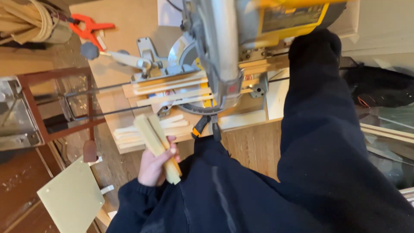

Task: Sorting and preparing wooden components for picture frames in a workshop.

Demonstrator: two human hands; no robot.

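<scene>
Below the saw, lower left: left hand (154, 166), fingers (173, 152) wrapped around a small bundle of short wood strips (156, 142), bundle tilted, upper end pointing toward the saw base.
Wood strips' place: held off the floor, just in front of the loose strips lying on the board, apart from the saw blade.
Right arm: dark sleeve (319, 112) stretched up toward the yellow saw housing; right hand hidden past the sleeve's end, fingers' state cannot tell.
Miter saw (224, 51): grey arm and yellow body, lowered over the fence, blade guard partly showing behind.
On the saw bed: long pale wood slats (172, 88) laid side by side across the fence, running left to right.
In front of the saw: more cut pieces (129, 136) stacked flat on a plywood board (241, 118).
Upper left: orange clamp (88, 26) beside a coil of rope (30, 19).
Left edge: rust-brown metal frame (56, 103).
Lower left floor: pale green panel (73, 196), lying flat on the wooden floor (254, 149).
</scene>
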